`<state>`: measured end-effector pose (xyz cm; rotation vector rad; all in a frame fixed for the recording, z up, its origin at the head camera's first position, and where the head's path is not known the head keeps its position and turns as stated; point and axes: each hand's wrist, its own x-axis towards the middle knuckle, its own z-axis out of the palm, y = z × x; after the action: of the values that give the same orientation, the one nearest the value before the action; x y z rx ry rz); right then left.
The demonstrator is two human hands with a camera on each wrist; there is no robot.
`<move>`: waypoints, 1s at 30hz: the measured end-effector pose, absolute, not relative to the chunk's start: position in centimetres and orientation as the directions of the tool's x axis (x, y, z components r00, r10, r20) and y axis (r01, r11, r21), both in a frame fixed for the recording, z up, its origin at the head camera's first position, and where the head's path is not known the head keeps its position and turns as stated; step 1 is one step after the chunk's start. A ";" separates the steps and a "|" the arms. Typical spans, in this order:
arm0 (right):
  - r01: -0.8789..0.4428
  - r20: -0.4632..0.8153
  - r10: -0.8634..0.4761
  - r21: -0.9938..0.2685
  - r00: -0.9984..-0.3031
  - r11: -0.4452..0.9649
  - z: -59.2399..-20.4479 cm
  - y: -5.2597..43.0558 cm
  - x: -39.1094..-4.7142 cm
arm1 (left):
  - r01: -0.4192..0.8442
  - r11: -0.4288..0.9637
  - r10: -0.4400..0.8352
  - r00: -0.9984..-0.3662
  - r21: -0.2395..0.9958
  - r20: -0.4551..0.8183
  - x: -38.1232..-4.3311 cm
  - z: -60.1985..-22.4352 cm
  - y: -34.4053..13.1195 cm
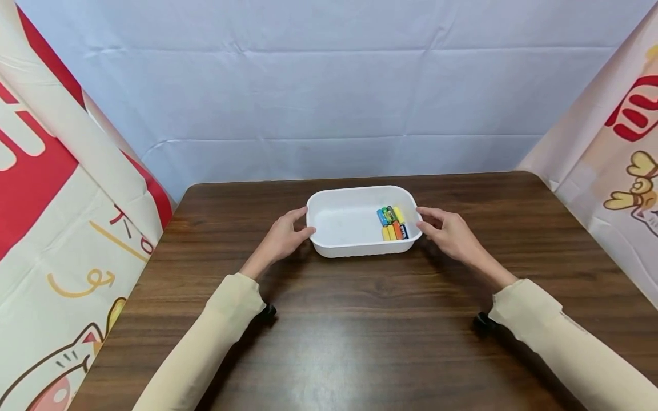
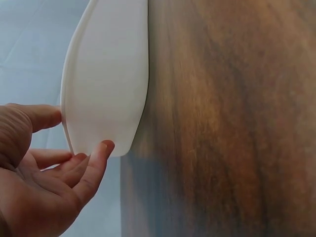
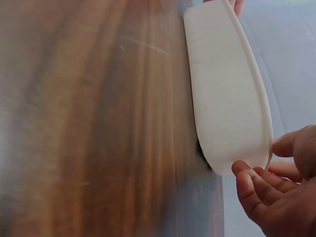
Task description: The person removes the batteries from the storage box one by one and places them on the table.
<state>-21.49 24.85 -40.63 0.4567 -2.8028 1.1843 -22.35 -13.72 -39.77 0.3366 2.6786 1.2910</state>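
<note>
White tray [image 1: 344, 221] (just one), eight batteries [image 1: 396, 229] inside

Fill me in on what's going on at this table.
Someone's left hand and right hand grip a white tray by its opposite short ends, near the far edge of a dark wooden table. Inside, a cluster of small, colourful batteries lies in two rows toward the right end. Whether the tray rests fully on the table is hard to tell.
</note>
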 end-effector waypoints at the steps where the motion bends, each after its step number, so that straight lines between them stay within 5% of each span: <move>1: -0.299 0.177 -0.247 -0.687 -0.953 0.663 -40.6 24.9 -21.2 | 0.138 0.607 0.267 -0.963 0.783 -0.037 -22.2 -39.7 -13.7; 30: -0.313 0.237 -0.207 -0.640 -0.949 0.702 -40.2 25.7 -13.7 | 0.213 0.611 0.320 -0.947 0.763 0.007 -16.9 -39.7 -12.7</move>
<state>-13.69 25.70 -40.24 0.4241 -2.7602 1.0785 -16.95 -12.74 -39.70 0.4491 2.7016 1.2530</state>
